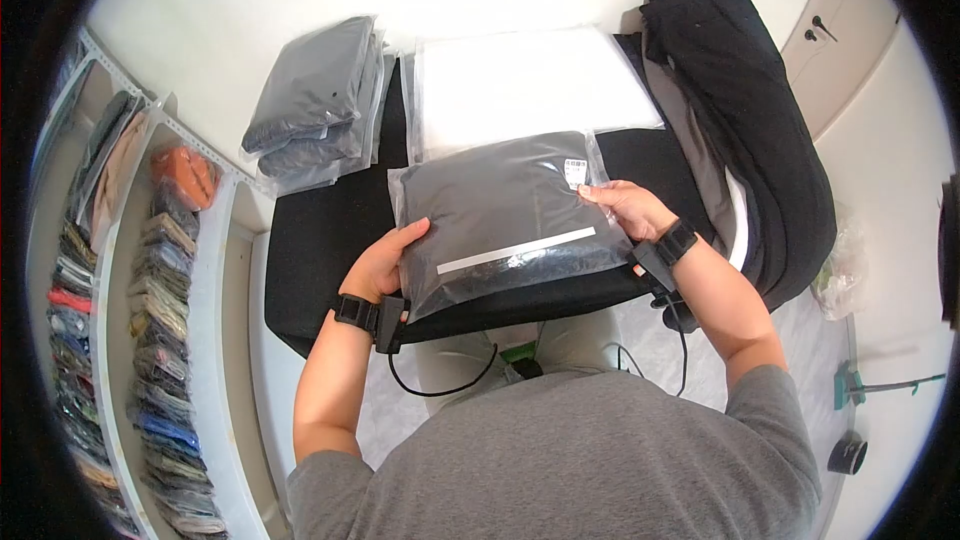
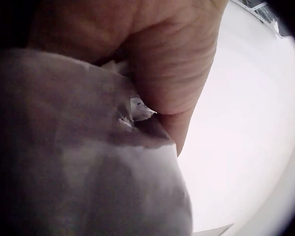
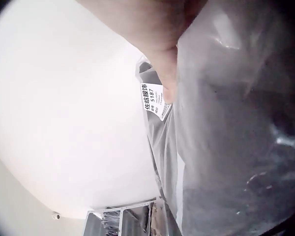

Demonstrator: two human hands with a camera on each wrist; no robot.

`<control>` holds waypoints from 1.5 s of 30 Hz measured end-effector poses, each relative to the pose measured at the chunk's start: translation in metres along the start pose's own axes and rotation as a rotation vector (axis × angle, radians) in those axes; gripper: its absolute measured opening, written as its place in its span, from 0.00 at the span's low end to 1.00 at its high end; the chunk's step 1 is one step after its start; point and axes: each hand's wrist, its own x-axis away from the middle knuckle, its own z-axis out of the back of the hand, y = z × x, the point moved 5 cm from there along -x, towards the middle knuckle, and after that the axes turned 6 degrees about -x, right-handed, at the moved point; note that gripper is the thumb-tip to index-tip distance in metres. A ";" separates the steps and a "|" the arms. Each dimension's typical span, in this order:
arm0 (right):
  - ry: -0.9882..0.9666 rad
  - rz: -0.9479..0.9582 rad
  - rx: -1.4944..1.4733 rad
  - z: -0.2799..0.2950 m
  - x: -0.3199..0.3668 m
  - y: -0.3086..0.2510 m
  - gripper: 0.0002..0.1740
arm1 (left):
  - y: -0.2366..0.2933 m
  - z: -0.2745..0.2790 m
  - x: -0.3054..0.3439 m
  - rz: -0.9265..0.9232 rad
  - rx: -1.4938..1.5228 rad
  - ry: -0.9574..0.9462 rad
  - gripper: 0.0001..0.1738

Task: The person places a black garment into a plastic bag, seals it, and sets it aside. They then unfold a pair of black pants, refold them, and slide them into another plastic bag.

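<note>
A clear plastic bag of dark folded clothing [image 1: 490, 210] is held up at the front of the black table [image 1: 310, 280]. A white strip [image 1: 515, 251] crosses its lower part, and a printed label [image 1: 576, 172] sits at its upper right corner. My left hand [image 1: 383, 258] grips the bag's left edge, thumb on top and fingers hidden beneath. At the right edge my right hand [image 1: 632, 208] pinches the bag, its thumb just by the label. The right wrist view shows that thumb [image 3: 169, 93] over the label's edge. Crinkled plastic [image 2: 137, 110] lies against the left palm.
Bagged dark garments [image 1: 310, 100] are stacked at the table's back left. White plastic bags [image 1: 530, 80] lie behind the held bag. Black garments [image 1: 730, 90] drape over the right side. Shelves [image 1: 120, 270] packed with bagged clothes stand at left. Cables [image 1: 440, 390] hang from both wrists.
</note>
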 end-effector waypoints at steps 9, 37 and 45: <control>-0.042 0.090 -0.031 -0.019 0.044 -0.006 0.34 | -0.004 -0.004 -0.001 -0.057 -0.006 -0.062 0.25; 0.530 0.679 0.186 0.017 0.064 0.039 0.09 | 0.282 0.150 -0.040 -0.982 0.402 0.673 0.19; 0.715 0.835 0.642 -0.009 0.075 0.031 0.07 | 0.271 0.168 -0.063 -0.869 0.357 0.686 0.23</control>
